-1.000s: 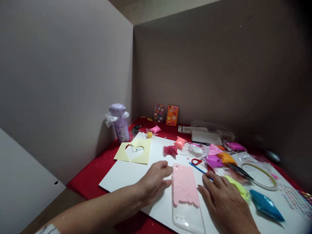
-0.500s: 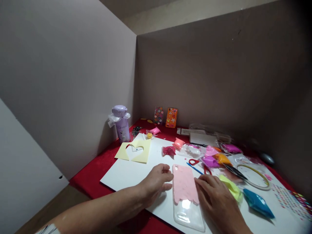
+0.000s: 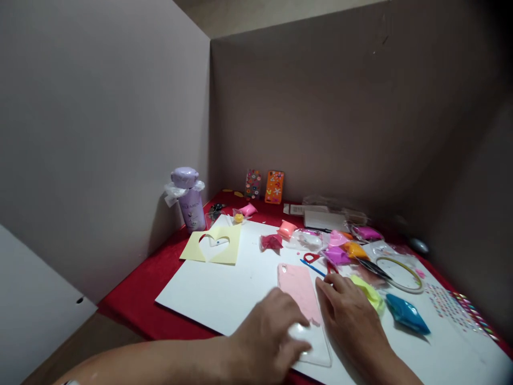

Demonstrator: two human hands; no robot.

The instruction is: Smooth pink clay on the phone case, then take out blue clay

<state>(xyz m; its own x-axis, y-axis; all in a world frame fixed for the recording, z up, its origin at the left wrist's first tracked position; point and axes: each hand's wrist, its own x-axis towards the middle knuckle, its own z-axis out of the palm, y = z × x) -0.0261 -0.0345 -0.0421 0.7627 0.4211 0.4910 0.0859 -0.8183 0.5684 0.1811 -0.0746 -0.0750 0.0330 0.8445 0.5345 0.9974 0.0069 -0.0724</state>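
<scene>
A clear phone case [image 3: 320,350] lies on the white board, its upper part covered by a pink clay layer [image 3: 300,291] with an uneven lower edge. My left hand [image 3: 276,326] reaches across the lower left of the case, thumb and fingers apart and slightly blurred, hiding part of it. Whether its fingertips touch the case, I cannot tell. Along the right edge of the case rests my right hand [image 3: 348,310], fingers bent and loosely apart, with nothing visible in them. A blue stick-like tool [image 3: 312,267] and red-handled scissors [image 3: 311,258] lie just beyond.
Clay packets, including a teal one [image 3: 407,314] and a yellow one [image 3: 368,294], lie on the right with a hoop [image 3: 401,272]. Yellow paper with a heart cutout [image 3: 188,248] is at left, near a purple bottle [image 3: 191,206]. Decorated cases [image 3: 274,187] lean at the back.
My left hand has moved from the upper left side of the case down and across its lower part. My right hand stays along the right edge. The view has shifted slightly.
</scene>
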